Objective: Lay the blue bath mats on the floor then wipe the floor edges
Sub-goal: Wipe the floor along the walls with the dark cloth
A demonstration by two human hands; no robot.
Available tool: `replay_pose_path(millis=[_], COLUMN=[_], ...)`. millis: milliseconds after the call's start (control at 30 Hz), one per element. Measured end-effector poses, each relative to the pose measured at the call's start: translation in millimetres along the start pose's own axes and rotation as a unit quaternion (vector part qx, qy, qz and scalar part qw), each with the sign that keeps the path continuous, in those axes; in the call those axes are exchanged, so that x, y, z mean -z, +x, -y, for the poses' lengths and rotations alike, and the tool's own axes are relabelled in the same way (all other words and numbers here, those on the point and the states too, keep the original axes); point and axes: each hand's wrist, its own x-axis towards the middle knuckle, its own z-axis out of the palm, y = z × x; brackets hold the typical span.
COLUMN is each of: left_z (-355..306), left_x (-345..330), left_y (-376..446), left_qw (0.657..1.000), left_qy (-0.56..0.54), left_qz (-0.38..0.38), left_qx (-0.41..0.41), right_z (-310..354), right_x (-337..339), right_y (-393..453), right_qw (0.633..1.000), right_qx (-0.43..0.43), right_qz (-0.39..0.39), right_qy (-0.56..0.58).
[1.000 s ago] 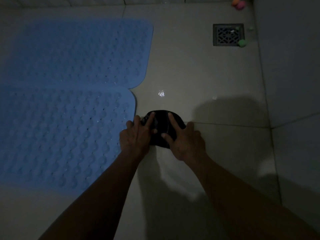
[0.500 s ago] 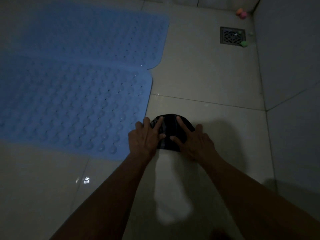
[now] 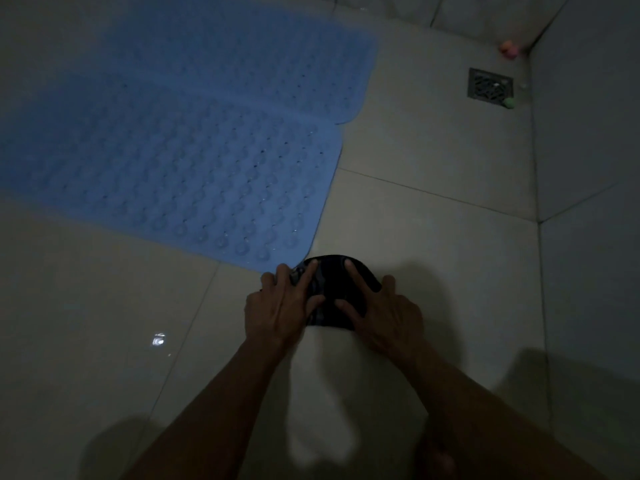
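Two blue bath mats lie flat side by side on the pale tiled floor: the nearer mat [image 3: 194, 174] and the farther mat [image 3: 242, 60] behind it. A dark cloth [image 3: 329, 292] sits on the floor just off the nearer mat's front right corner. My left hand [image 3: 280, 306] presses on the cloth's left side with fingers spread. My right hand [image 3: 384, 310] presses on its right side the same way. Much of the cloth is hidden under both hands.
A square metal floor drain [image 3: 489, 87] sits at the far right with a small green ball [image 3: 509, 102] at its corner. Pink and orange balls [image 3: 508, 49] lie in the far corner. A tiled wall [image 3: 588, 168] runs along the right.
Both hands have pulled the cloth back along the mat's right edge, from beside the seam between the mats to the nearer mat's front corner. The view has shifted back with them.
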Motion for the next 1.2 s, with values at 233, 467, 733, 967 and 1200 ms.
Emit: replay_pose_path(millis=[233,467,733,967,1200], left_z=[40.5,68.9,107.3,151.8,201.2], left_x=[-21.2,-28.5,-31.3,-26.5,-22.5], left_y=[-36.7,-63.9,-73.4,-65.5,-47.8], left_qw=[0.998,0.990,0.969,0.942,0.933], left_qy=[0.000,-0.031,-0.078,-0.115,-0.119], left_qz=[-0.048,-0.051,-0.051,-0.037,-0.031], left_qx=[0.046,0.127,0.230,0.312,0.339], right_z=[38.7,77.7,123.2,181.4,238.3], right_x=[-9.0,-8.5,-18.7,-24.0,-18.5], right_y=[-5.7,0.8,33.9,72.9,101.4], right_qw=[0.995,0.975,0.932,0.892,0.886], right_qx=[0.080,0.165,0.318,0.404,0.399], right_qz=[-0.003,0.003,-0.061,-0.122,-0.067], right_qy=[-0.057,-0.149,-0.162,-0.164,-0.225])
